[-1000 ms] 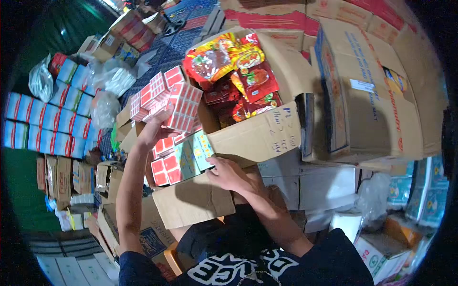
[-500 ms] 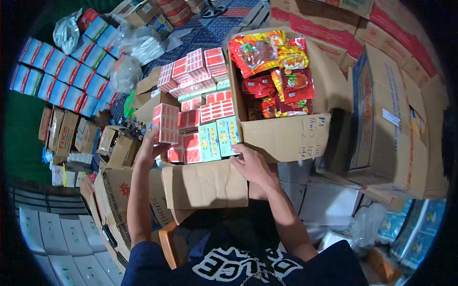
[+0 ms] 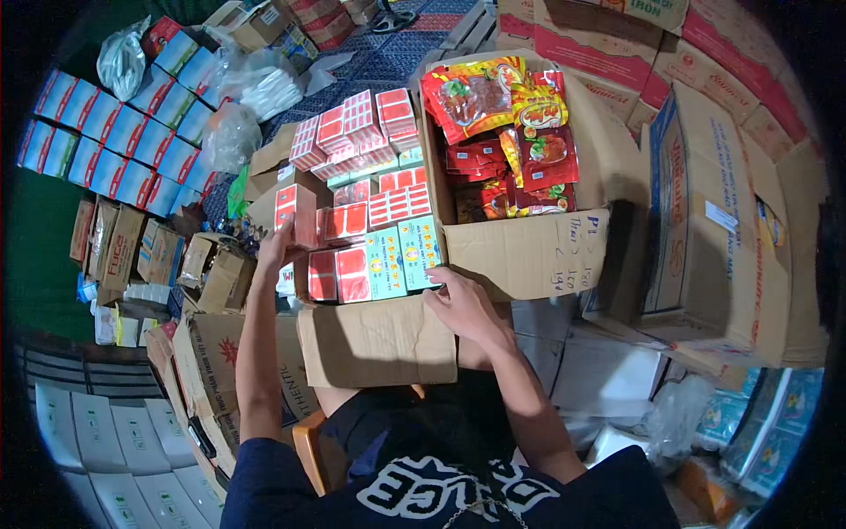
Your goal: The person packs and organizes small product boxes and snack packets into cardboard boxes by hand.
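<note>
Red-and-white pack (image 3: 295, 210) is held in the left hand (image 3: 274, 249), at the left edge of the open carton (image 3: 377, 351). The pack is placed just above and slightly to the right of the hand in view, gripped at its lower left side; fingers are bent around it, part of the grip being hidden by the pack. The hand is closed only as far as the pack's width allows. Whether the pack is also supported by the carton cannot be told.

Right hand (image 3: 464, 304) is set at the near right corner of the same carton, fingers loosely bent, fingertips at the lower edge of the green boxes (image 3: 419, 253). Whether anything is gripped there cannot be told. The held pack is well apart from this hand, with the green boxes and the near red packs (image 3: 353, 273) lying between.

Inside the carton, the green boxes are laid side by side, with the near red packs directly to their left. At the far end, more packs are piled in a raised stack (image 3: 348, 123). Just right of the carton, a second carton (image 3: 520, 257) is filled with red and yellow packets (image 3: 545, 152); handwriting is seen on its near flap.
</note>
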Demonstrator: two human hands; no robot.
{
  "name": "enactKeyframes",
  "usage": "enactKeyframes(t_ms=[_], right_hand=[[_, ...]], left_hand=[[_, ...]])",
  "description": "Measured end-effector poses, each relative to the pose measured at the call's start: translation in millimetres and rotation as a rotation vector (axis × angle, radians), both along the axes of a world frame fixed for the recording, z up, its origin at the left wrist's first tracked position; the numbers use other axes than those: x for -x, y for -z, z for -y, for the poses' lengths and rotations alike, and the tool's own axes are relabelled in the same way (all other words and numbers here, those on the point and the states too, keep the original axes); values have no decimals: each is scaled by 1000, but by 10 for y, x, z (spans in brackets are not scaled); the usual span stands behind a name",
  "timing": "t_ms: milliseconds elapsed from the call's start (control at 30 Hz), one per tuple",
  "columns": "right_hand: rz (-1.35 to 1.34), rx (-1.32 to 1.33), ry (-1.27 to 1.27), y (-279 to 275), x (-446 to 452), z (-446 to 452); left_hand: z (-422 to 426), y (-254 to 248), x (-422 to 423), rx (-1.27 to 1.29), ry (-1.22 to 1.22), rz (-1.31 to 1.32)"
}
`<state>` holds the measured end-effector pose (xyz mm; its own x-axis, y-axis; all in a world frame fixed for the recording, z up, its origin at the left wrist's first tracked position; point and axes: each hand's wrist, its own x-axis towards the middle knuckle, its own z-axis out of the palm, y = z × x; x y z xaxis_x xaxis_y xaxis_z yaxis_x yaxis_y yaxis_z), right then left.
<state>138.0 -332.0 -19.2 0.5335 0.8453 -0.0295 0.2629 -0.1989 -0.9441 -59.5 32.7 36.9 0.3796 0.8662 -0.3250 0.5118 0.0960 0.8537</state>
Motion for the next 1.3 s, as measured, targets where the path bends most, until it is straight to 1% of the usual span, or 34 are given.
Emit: enactKeyframes(t_ms=[67, 100, 167, 200, 233, 333, 367, 467, 500, 600, 667, 733, 767, 867, 933, 1000, 1067, 1100, 1133, 1167, 1233, 1267, 1300], right_hand=[[7, -10, 1, 0, -8, 10], [-15, -14, 2, -13, -5, 12], [-58, -24, 3, -34, -5, 5], [-57, -25, 2, -30, -12, -1], [-31, -19, -7, -15, -23, -4], [15, 1, -21, 20, -31, 16], [-6, -14, -15, 18, -19, 15], [-45, -50, -1, 10, -21, 4], [-35, -41, -7, 24, -26, 5], [-16, -29, -20, 52, -31, -7], [-52, -43, -26, 64, -40, -15], [-73, -49, -13, 42, -33, 17], [-73, -57, -13, 29, -30, 20], [-70, -73, -3, 0, -30, 18], [-35, -105, -4, 74, -17, -8], [-15, -122, 2, 68, -11, -6], [-190, -68, -41, -81, -20, 38], [-277, -41, -62, -112, -35, 59], [-275, -45, -52, -92, -58, 74], [-204, -45, -68, -59, -80, 94], [-58, -49, -99, 7, -124, 117], [-51, -56, -89, 27, -132, 120], [-34, -53, -83, 50, -118, 121]], left_hand=[[-98, 120, -136, -44, 14, -122], [-187, 229, -156, -44, 12, -122], [-433, 510, -152, -455, 227, -586], [-489, 572, -154, -661, 337, -817], [-381, 485, -205, -661, 336, -815], [35, 256, -294, -717, 95, -872], [105, 217, -286, -716, 99, -874], [196, 178, -254, -869, 52, -613], [171, 213, -219, -870, 53, -612], [21, 272, -84, -1152, 509, -690], [-223, 406, -87, -1131, 523, -733], [-308, 430, -231, -1070, 555, -825], [-348, 452, -333, -1079, 566, -818], [198, 92, -996, -1158, 561, -315], [681, -98, -1499, -1033, 633, -40], [1076, -151, -2000, -932, 768, 61], [1499, -334, -2454, -983, 1039, 28], [1563, -231, -2656, -993, 1110, -98], [1647, -174, -2845, -1002, 1179, -227], [1741, -116, -3025, -1007, 1188, -222], [1924, -116, -3338, -829, 1328, -764], [1914, 98, -3432, -754, 1362, -847], [1784, 507, -3520, -659, 1387, -822]])
